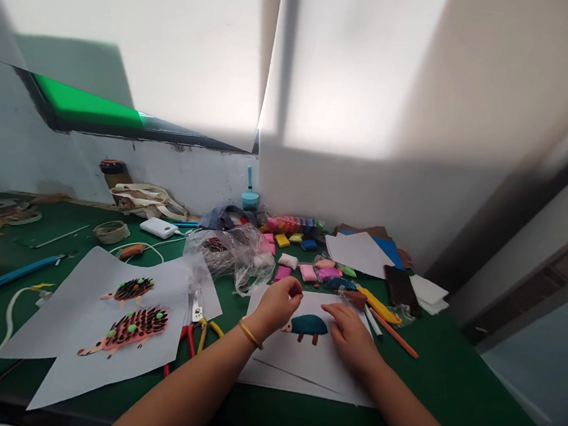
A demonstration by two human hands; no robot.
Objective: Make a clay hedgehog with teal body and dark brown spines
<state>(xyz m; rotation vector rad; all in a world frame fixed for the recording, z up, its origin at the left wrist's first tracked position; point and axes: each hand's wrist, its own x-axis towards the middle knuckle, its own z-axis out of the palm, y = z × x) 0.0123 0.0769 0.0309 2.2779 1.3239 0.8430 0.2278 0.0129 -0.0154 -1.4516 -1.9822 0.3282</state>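
Hedgehog figure [308, 325] in blue clay was laid on white paper [294, 368], between both hands. Left fingertips were bunched above its head (anything pinched: can't tell); right hand [350, 333] was held flat at its rear, fingers loosely together. Left hand [283, 300] was banded by a bracelet [251, 334]. Green table [468, 391] was backed by a white wall [182, 170].

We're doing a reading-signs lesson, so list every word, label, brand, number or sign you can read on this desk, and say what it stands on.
None: no text can be read anywhere.
White power bank: no print legible at this size.
Clay packets: too small and blurred to tell whether they carry labels.
Bottle: no readable label.
Sheet under the hands: a blue animal, no readable words.
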